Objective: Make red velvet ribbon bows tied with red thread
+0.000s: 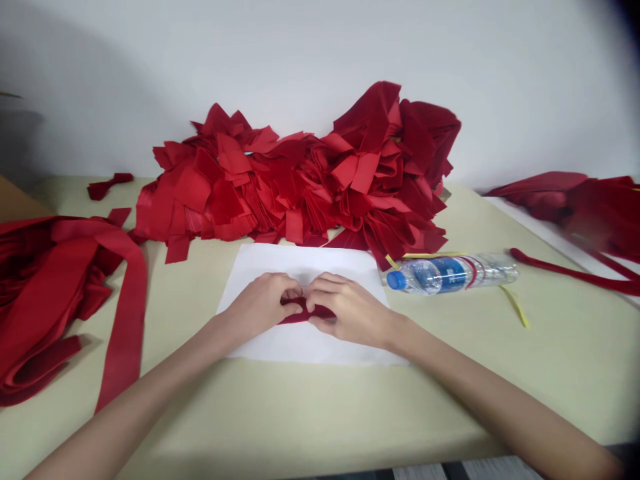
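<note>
Both my hands rest on a white sheet of paper in the middle of the table. My left hand and my right hand meet fingertip to fingertip, closed on a small red ribbon piece that lies flat between them. Most of the piece is hidden under my fingers. Behind the paper rises a big heap of folded red ribbon pieces.
A plastic water bottle with a blue cap lies on its side right of the paper, over a thin yellow strip. Long red ribbon lengths pile at the left. More red ribbon lies at the far right. A wall stands behind.
</note>
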`<state>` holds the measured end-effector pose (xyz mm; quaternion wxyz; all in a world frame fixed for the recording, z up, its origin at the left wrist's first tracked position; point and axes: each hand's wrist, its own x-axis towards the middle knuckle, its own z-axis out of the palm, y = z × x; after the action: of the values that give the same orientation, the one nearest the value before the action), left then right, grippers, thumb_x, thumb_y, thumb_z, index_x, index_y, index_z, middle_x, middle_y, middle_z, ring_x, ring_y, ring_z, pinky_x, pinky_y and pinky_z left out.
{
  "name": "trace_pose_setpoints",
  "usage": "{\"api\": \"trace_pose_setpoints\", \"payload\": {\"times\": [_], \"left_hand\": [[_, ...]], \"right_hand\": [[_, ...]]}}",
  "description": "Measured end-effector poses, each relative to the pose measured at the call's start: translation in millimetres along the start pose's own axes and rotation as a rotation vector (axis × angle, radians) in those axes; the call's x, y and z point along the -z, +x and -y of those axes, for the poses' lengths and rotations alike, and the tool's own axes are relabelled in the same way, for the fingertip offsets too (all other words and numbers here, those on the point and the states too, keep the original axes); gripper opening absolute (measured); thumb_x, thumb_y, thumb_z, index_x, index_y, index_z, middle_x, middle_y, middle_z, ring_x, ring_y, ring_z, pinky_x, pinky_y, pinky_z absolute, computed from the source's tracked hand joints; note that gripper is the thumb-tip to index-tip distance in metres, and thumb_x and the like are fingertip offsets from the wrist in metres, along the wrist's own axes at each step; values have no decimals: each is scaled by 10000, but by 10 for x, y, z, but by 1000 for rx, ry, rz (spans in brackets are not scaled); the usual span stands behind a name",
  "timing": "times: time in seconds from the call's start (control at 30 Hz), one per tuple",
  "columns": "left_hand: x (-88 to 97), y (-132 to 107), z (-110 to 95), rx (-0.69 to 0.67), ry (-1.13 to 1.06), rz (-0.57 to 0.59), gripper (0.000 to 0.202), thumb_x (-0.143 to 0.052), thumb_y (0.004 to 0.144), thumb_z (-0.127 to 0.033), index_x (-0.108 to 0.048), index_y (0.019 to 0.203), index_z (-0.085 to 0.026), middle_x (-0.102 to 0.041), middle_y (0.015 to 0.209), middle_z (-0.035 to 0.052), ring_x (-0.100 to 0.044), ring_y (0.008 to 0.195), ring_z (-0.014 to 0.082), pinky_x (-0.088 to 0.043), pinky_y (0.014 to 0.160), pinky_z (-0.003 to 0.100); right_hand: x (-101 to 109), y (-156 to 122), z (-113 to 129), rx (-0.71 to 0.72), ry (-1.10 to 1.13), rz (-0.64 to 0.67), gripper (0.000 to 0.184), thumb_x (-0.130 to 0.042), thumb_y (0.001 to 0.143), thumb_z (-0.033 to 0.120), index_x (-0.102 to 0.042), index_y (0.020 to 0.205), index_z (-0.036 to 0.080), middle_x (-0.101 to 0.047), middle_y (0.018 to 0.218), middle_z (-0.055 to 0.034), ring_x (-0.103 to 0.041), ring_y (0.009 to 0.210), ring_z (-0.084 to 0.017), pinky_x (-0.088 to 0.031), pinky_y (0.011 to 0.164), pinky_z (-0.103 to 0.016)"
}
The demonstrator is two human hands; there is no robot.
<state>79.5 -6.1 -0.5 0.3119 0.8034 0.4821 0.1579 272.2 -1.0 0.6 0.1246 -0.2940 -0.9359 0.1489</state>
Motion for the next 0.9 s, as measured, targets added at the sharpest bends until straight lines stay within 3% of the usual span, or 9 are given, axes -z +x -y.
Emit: {"api": "trace_pose_setpoints", "payload": {"times": [0.3, 0.6, 0.9], "left_hand": [[-11, -74, -73, -12, 83, 2, 117, -620, 730, -271, -641, 840, -236, -658, 897, 7, -587, 867, 218, -447, 793, 333], [-102, -125, -22, -94, 157, -31, 82, -563, 798, -249, -632, 840, -239, -632, 1012, 2, -564, 937, 210, -441, 827, 342], [-92, -130, -38, -82, 198, -22, 61, -573, 794, -282, -606, 790, -230, -650, 937, 2, -570, 898, 213, -447, 802, 349]], "right_hand": [[-10, -8, -12, -23, 2, 18, 56, -583, 762, 154, -596, 812, 174, -614, 917, -31, -534, 892, -165, -425, 849, -329], [-22, -29, -41, -8, 42, 6, 90, -565, 773, 152, -606, 847, 184, -614, 941, -34, -552, 909, -171, -426, 863, -341], [-45, -37, -59, -15, 74, -9, 83, -569, 773, 154, -610, 838, 185, -616, 936, -33, -549, 918, -172, -438, 850, -327]]}}
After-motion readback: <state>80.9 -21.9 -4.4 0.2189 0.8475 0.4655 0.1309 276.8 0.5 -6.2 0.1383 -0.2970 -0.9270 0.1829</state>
